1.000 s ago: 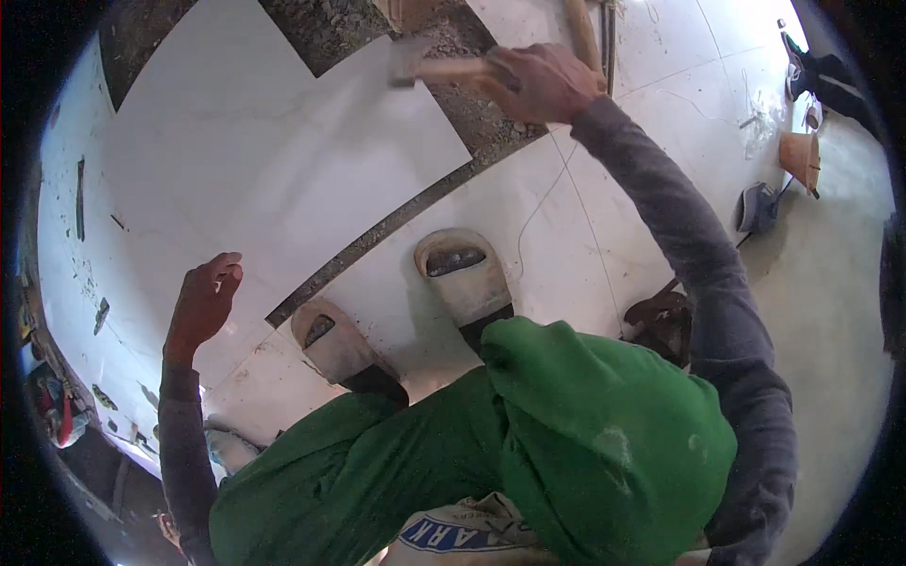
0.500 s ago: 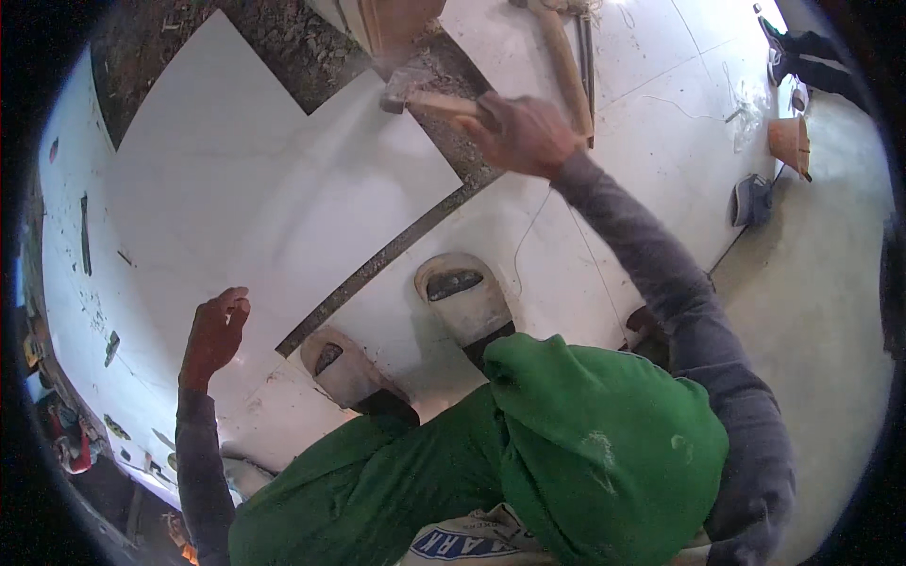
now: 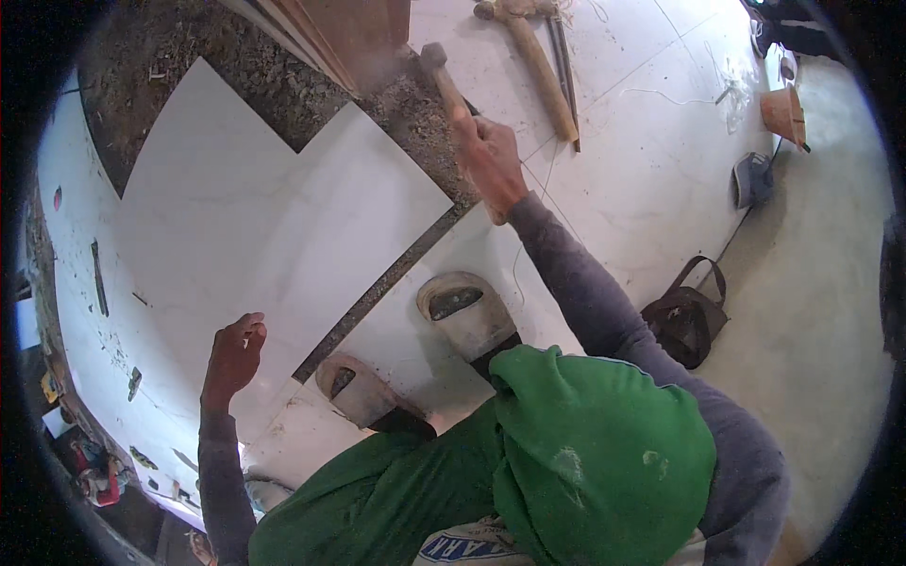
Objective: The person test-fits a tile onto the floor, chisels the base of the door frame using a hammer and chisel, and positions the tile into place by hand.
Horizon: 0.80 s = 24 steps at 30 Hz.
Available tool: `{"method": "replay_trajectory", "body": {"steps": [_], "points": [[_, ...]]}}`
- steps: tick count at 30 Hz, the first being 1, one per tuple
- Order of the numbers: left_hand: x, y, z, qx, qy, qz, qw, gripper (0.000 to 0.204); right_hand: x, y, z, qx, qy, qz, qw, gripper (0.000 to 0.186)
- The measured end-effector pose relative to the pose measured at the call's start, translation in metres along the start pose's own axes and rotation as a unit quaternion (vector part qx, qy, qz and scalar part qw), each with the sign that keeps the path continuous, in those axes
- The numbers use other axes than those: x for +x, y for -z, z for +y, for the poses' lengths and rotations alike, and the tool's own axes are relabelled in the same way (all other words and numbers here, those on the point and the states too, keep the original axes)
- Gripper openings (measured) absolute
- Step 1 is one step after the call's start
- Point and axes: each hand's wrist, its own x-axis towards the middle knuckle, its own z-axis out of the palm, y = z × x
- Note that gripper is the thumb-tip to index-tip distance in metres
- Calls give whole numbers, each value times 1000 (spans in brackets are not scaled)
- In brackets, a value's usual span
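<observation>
My right hand [image 3: 491, 160] is closed around the wooden handle of a hammer [image 3: 451, 90]. The hammer's head points away from me, over the strip of bare grit beside a large white tile [image 3: 274, 208]. That tile has a stepped, notched far edge, and a dark gap runs along its near right side. Over the tile's near left part hovers my left hand [image 3: 234, 358], its fingers loosely curled and slightly apart, with nothing visible in them. Both my feet, in pale slides [image 3: 467, 307], rest on tiles beyond the gap.
Rough soil [image 3: 132, 104] borders the tile's far side, near a brown wooden frame [image 3: 363, 38]. A wooden-handled mallet [image 3: 538, 71] and a metal bar [image 3: 566, 75] lie at the upper right. Further right are a dark bag [image 3: 687, 316], a shoe [image 3: 752, 179] and an orange bucket [image 3: 783, 115].
My right hand has swung the hammer from pointing left over the tile's far corner to pointing away from me. The view has shifted, showing more of the bag. My left hand stays curled over the tile.
</observation>
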Motion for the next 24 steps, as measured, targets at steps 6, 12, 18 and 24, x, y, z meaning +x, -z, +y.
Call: {"method": "replay_trajectory", "body": {"steps": [6, 12, 18, 24], "points": [[-4, 2, 14, -39, 63, -15, 997, 33, 13, 2, -8, 44, -28, -41, 998, 60], [-8, 0, 2, -31, 28, 10, 999, 35, 8, 2, -28, 75, -46, -43, 995, 61], [1, -8, -13, -3, -43, 30, 999, 35, 12, 1, -19, 81, -39, -33, 995, 68], [0, -16, -25, 7, -46, 20, 999, 34, -2, 1, -32, 92, -55, -42, 993, 63]]}}
